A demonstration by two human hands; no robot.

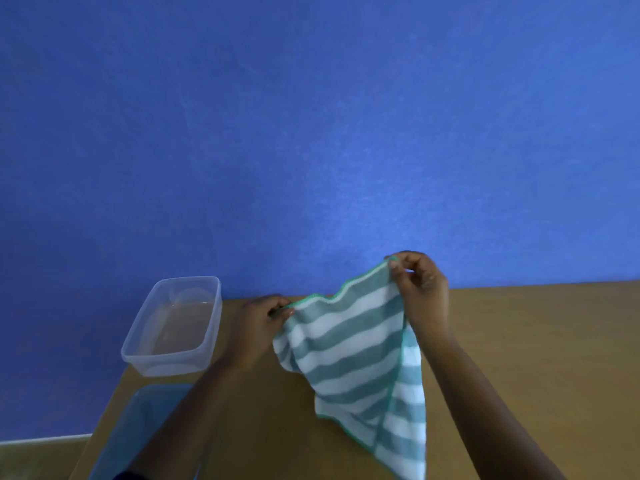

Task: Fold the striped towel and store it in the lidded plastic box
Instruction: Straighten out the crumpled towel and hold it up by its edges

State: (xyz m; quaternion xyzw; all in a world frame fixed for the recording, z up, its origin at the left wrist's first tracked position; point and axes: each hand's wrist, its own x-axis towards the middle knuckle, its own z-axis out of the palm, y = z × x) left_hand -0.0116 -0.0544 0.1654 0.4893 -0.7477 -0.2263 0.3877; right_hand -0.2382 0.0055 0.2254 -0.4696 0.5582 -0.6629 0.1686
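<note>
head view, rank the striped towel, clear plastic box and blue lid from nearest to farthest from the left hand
From the left hand:
1. Striped towel: pinched in it at the top edge, hanging to its right.
2. Clear plastic box: open, on the table just to its left.
3. Blue lid: flat at the table's near left corner, partly under the forearm.

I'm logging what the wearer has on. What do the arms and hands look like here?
Both forearms are bare, with no sleeves in view. The left hand and right hand wear no gloves; no rings, watch or bracelets are visible on them.
</note>
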